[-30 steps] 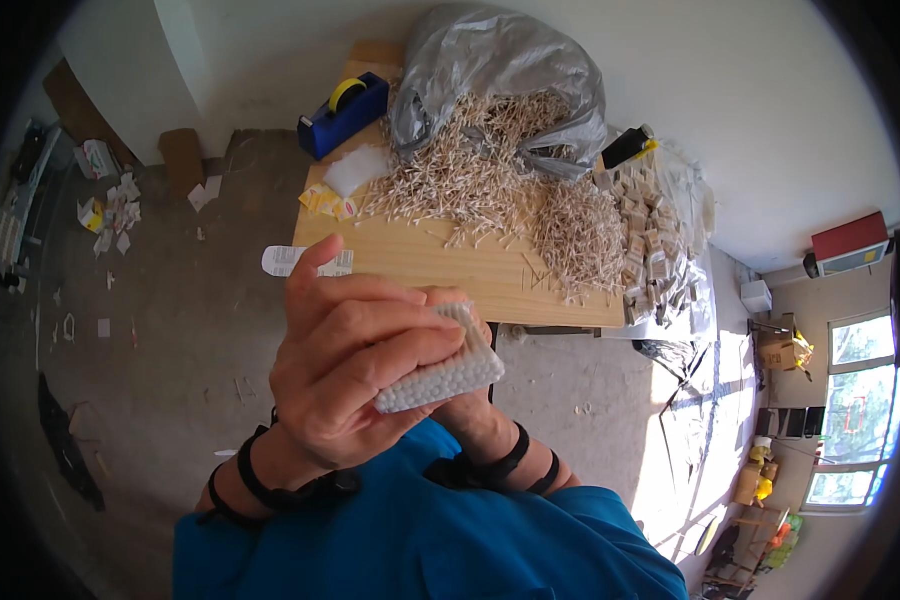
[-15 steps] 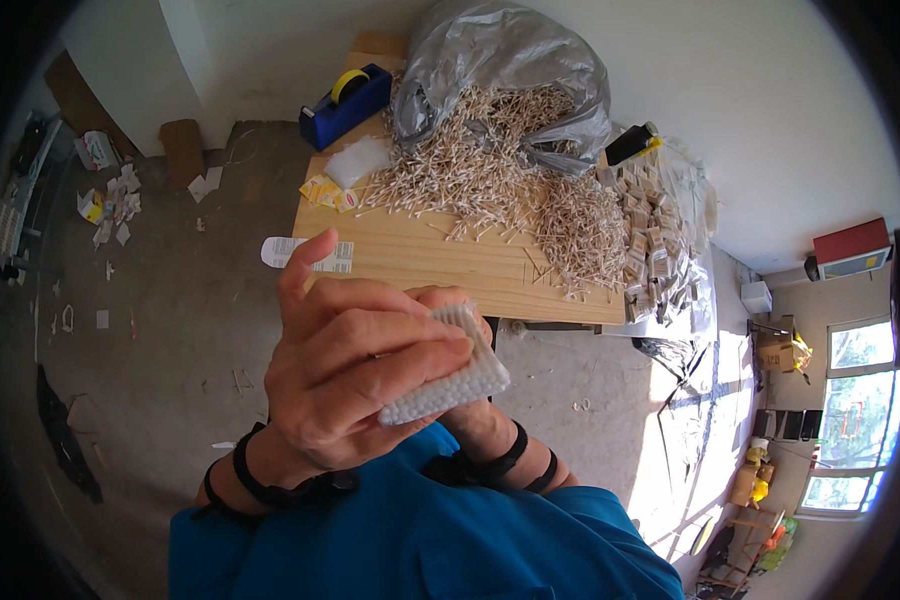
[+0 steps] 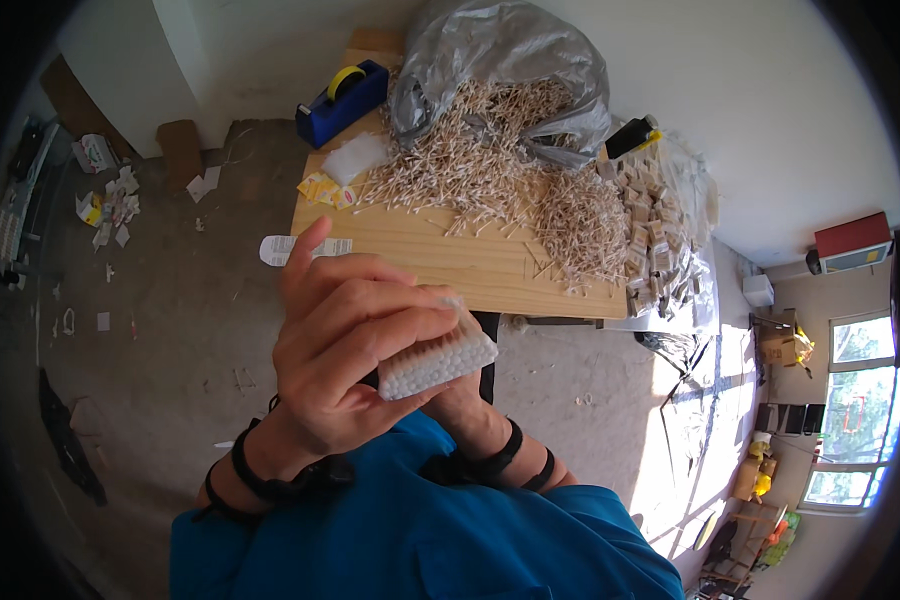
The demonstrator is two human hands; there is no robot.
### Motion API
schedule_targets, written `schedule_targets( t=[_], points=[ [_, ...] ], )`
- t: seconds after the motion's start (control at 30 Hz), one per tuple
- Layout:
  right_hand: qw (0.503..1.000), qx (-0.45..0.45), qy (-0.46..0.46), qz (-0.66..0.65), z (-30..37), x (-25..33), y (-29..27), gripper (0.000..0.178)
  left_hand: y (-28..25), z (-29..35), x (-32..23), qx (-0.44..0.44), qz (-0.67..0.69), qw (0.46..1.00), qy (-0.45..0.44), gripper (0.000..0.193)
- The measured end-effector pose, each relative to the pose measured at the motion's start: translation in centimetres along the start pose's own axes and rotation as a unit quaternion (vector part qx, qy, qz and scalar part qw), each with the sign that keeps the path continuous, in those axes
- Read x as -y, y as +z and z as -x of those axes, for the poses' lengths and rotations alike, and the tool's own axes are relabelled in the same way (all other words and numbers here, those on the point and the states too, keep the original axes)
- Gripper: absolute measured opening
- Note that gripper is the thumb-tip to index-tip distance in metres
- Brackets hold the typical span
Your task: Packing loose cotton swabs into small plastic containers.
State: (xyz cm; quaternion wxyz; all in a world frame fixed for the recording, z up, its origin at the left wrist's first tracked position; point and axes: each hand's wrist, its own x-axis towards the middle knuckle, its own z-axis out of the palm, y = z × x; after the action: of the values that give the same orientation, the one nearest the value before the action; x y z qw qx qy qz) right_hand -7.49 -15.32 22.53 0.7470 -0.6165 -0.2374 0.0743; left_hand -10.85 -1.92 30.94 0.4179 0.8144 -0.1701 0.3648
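Observation:
A block-shaped bundle of cotton swabs (image 3: 440, 368), its white tips packed tight along the near side, is held up in front of my chest. My left hand (image 3: 345, 340) reaches over it from the left, middle fingers curled onto its top and the little finger raised. Behind and below the bundle is my right hand (image 3: 457, 400), bracing it; most of its fingers are hidden. Beyond my hands stands a wooden table (image 3: 460, 265) with a large heap of loose cotton swabs (image 3: 470, 170) spilling from a grey plastic bag (image 3: 510, 45).
A blue tape dispenser (image 3: 342, 105) stands at the table's far left, near a clear plastic bag (image 3: 355, 157) and yellow packets (image 3: 325, 190). A printed card (image 3: 278, 250) overhangs the left edge. Several small packs (image 3: 650, 230) are piled at right beside a black cylinder (image 3: 630, 138).
The bundle has tilted so more of its swab-tip side shows, and it has shifted slightly up and left. Both hands have moved with it, keeping their hold.

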Motion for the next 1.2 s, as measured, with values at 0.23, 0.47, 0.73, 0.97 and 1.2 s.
schedule_targets(
  t=[0.23,0.47,0.73,0.97,1.2],
  points=[
    [0.998,-0.015,-0.004,0.065,0.5,-1.5,-0.2,0.014,0.6,0.3,0.6,0.031,0.008,0.999,-0.006,0.028],
    [0.999,-0.03,0.023,-0.028,0.4,-1.7,0.2,0.018,0.7,0.5,1.1,0.066,0.004,0.998,-0.013,0.029],
    [0.998,-0.007,0.036,-0.044,0.2,-1.1,0.1,0.017,1.3,0.1,0.9,0.057,0.045,0.997,-0.036,0.03],
    [0.99,-0.014,0.055,-0.126,0.6,-1.8,-0.5,0.021,1.1,0.1,1.5,0.092,0.038,0.995,-0.032,0.031],
    [0.988,-0.049,0.013,0.145,-1.7,-4.2,-5.9,0.008,1.3,4.8,8.8,0.087,0.114,0.952,-0.27,0.071]
  ],
)
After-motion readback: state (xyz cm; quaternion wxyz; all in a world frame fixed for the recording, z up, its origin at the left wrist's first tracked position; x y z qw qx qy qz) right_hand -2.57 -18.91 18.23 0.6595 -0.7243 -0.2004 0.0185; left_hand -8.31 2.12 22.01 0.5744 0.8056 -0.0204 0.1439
